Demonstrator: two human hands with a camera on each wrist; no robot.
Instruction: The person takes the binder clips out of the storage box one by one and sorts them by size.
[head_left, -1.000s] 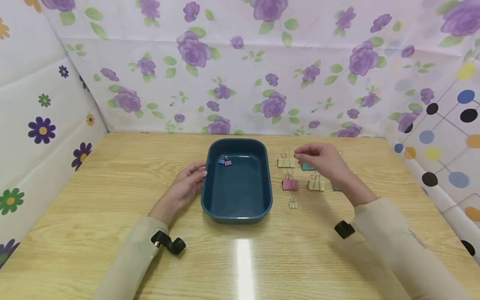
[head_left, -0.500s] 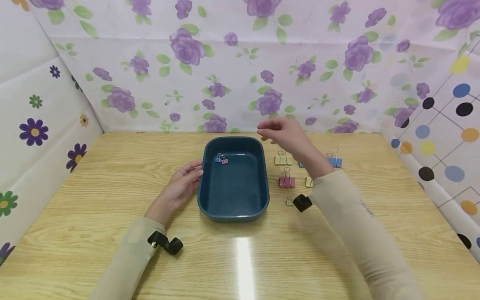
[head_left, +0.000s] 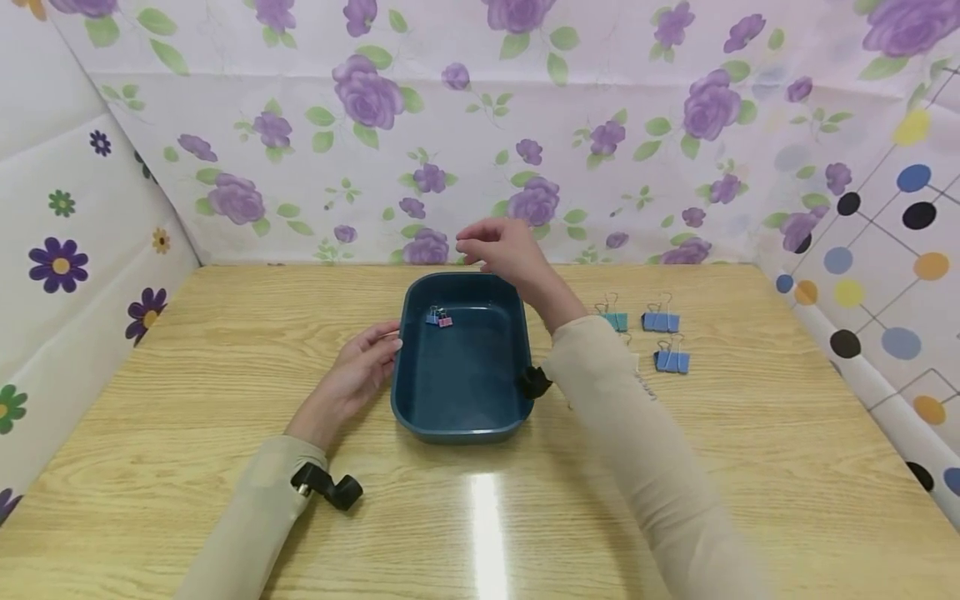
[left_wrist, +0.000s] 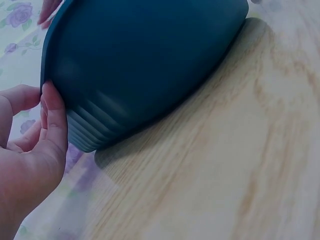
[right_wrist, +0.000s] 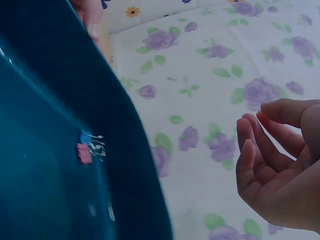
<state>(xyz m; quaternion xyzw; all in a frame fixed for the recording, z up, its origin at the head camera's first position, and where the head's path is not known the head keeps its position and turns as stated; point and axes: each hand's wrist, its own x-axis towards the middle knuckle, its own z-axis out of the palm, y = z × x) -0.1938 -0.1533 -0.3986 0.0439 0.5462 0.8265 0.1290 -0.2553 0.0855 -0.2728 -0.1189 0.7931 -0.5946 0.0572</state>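
Note:
A deep dark-teal tray [head_left: 461, 429] stands on the wooden table. My left hand [head_left: 352, 379] holds its left rim; in the left wrist view, thumb and fingers pinch the edge of the tray [left_wrist: 150, 60]. Two tiny binder clips, one blue [head_left: 432, 318] and one pink [head_left: 446, 322], lie together inside near the far left corner. Over the far right end of the tray hovers my right hand [head_left: 506, 250], thumb and forefinger close together. No object shows between its fingers in the right wrist view, though a very small one could be hidden.
Right of the tray lie larger binder clips: a teal one [head_left: 617, 322], a blue one [head_left: 662, 322] and another blue one [head_left: 672, 362]. My right sleeve [head_left: 600, 367] covers others. A flowered cloth [head_left: 300, 167] hangs behind the table.
My right hand has moved left from above the binder clips to over the tray's far end. My left hand stays on the rim. The view has shifted slightly.

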